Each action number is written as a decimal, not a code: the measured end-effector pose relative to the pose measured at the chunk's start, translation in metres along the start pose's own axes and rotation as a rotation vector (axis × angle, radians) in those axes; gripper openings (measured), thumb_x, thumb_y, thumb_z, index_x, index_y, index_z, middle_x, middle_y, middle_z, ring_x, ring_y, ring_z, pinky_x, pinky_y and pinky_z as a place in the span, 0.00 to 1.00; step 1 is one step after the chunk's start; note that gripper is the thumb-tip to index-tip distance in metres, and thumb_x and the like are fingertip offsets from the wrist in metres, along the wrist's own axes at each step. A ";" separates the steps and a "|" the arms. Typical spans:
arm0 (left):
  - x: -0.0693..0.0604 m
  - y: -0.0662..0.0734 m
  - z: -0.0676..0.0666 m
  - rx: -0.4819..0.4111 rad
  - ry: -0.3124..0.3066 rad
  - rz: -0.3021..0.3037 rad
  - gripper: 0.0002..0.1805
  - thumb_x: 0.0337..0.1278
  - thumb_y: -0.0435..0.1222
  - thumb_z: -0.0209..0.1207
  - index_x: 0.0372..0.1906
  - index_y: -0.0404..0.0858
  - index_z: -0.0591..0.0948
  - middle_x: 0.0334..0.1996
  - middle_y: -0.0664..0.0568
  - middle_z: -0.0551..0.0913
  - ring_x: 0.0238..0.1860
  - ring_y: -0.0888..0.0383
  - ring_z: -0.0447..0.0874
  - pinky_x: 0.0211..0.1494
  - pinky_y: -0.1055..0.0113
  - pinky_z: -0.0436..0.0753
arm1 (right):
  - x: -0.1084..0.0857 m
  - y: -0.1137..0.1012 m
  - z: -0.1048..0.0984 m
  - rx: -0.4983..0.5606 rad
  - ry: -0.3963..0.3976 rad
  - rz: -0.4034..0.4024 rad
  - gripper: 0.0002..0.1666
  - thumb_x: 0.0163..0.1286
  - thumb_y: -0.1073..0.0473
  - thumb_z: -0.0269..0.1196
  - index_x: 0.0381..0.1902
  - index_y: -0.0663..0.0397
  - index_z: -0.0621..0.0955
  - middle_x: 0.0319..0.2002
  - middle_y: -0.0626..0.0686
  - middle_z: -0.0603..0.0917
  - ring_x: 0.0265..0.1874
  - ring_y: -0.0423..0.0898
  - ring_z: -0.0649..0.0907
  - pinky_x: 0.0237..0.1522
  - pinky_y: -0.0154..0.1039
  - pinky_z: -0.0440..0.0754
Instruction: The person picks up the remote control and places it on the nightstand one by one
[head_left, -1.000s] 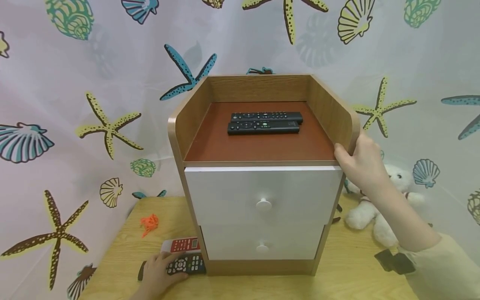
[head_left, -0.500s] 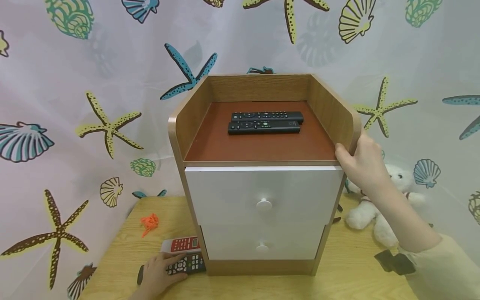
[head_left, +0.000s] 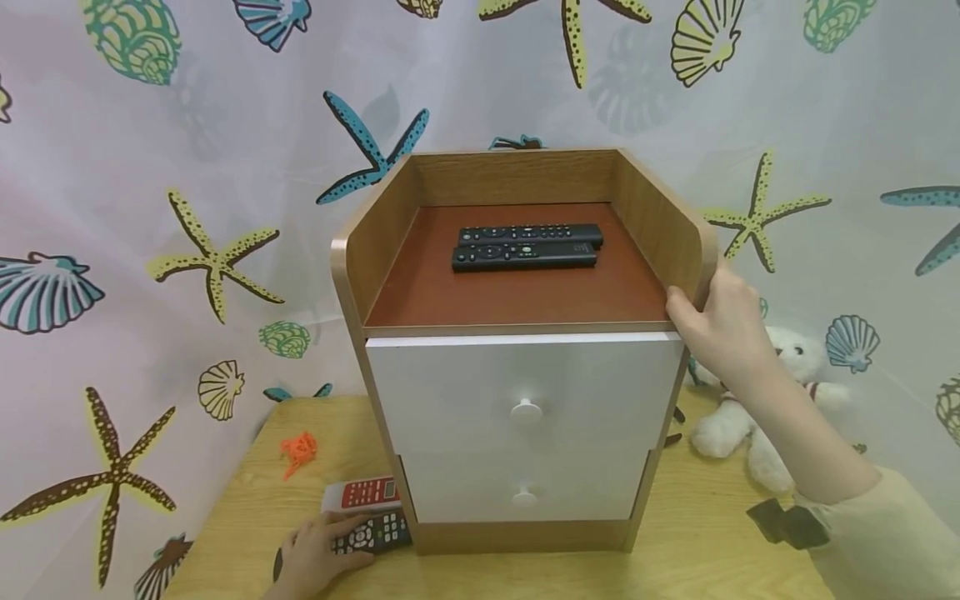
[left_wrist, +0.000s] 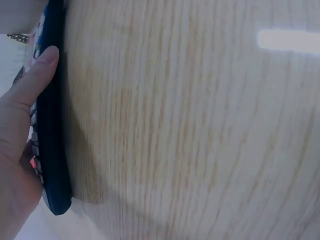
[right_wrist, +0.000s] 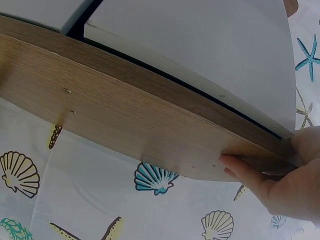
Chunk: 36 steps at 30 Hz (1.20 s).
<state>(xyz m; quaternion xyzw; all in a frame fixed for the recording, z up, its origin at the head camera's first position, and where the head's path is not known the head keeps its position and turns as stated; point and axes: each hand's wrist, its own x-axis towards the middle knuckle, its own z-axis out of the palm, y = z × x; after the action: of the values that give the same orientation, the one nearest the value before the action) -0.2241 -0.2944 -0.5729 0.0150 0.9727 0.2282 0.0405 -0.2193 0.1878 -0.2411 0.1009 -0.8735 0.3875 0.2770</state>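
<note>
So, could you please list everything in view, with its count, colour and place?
Cabinet: one, wood-brown, on the table
Drawers: two, white, in the cabinet front
Knobs: two, white, one per drawer
Black remotes: two, black, on the cabinet top
Buttoned remote: one, dark, under the left hand
Keypad device: one, whitish and red, just beyond that remote
Tangle: one, orange, table's left
Plush bear: one, white, right of the cabinet
Table: one, pale wood, underneath
Backdrop: white with coloured sea motifs, behind
Left hand: one, bare, gripping the buttoned remote
Right hand: one, bare, gripping the cabinet's right side
Sleeve: one, cream, right arm
</note>
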 end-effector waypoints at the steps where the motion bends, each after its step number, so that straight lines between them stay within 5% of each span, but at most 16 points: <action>1: 0.000 -0.001 0.001 0.007 0.002 0.005 0.40 0.33 0.64 0.66 0.58 0.53 0.78 0.58 0.43 0.75 0.57 0.39 0.70 0.56 0.32 0.59 | 0.000 0.000 0.000 0.000 -0.001 0.001 0.24 0.64 0.65 0.52 0.57 0.71 0.68 0.50 0.72 0.77 0.47 0.66 0.79 0.44 0.60 0.80; 7: 0.004 -0.007 -0.001 -0.015 0.019 0.047 0.37 0.33 0.61 0.67 0.56 0.53 0.79 0.56 0.43 0.78 0.54 0.42 0.76 0.52 0.39 0.73 | 0.000 -0.001 -0.001 -0.005 -0.003 0.010 0.24 0.64 0.65 0.52 0.57 0.72 0.67 0.50 0.73 0.76 0.47 0.67 0.79 0.44 0.61 0.80; 15: 0.003 0.005 -0.030 -0.029 -0.006 -0.006 0.39 0.33 0.61 0.68 0.54 0.44 0.81 0.50 0.43 0.82 0.50 0.47 0.79 0.47 0.41 0.76 | 0.001 -0.001 -0.002 -0.008 -0.001 0.013 0.24 0.64 0.64 0.52 0.57 0.71 0.67 0.50 0.72 0.76 0.47 0.67 0.79 0.44 0.61 0.80; 28: -0.014 0.010 -0.066 -0.044 -0.085 -0.026 0.36 0.39 0.58 0.67 0.58 0.48 0.78 0.43 0.48 0.80 0.42 0.53 0.75 0.40 0.50 0.74 | 0.003 0.001 0.001 -0.011 -0.010 0.014 0.24 0.64 0.65 0.52 0.57 0.71 0.68 0.51 0.72 0.76 0.48 0.68 0.79 0.45 0.61 0.80; 33: -0.026 0.010 -0.079 -0.145 -0.080 0.070 0.34 0.43 0.52 0.67 0.58 0.43 0.78 0.50 0.44 0.81 0.47 0.51 0.77 0.41 0.54 0.78 | 0.002 0.002 0.001 0.003 -0.013 -0.004 0.25 0.64 0.66 0.52 0.59 0.70 0.67 0.52 0.72 0.76 0.48 0.68 0.79 0.44 0.60 0.80; 36: -0.034 0.010 -0.087 -0.184 -0.095 0.059 0.36 0.44 0.53 0.67 0.61 0.43 0.76 0.53 0.41 0.79 0.51 0.47 0.76 0.44 0.51 0.79 | 0.001 0.002 0.000 0.009 -0.014 -0.009 0.26 0.64 0.66 0.52 0.60 0.69 0.67 0.52 0.72 0.76 0.49 0.68 0.79 0.44 0.60 0.81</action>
<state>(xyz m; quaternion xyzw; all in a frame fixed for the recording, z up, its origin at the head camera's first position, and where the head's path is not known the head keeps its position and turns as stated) -0.1974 -0.3262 -0.4882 0.0505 0.9437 0.3168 0.0810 -0.2217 0.1891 -0.2420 0.1089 -0.8732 0.3895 0.2720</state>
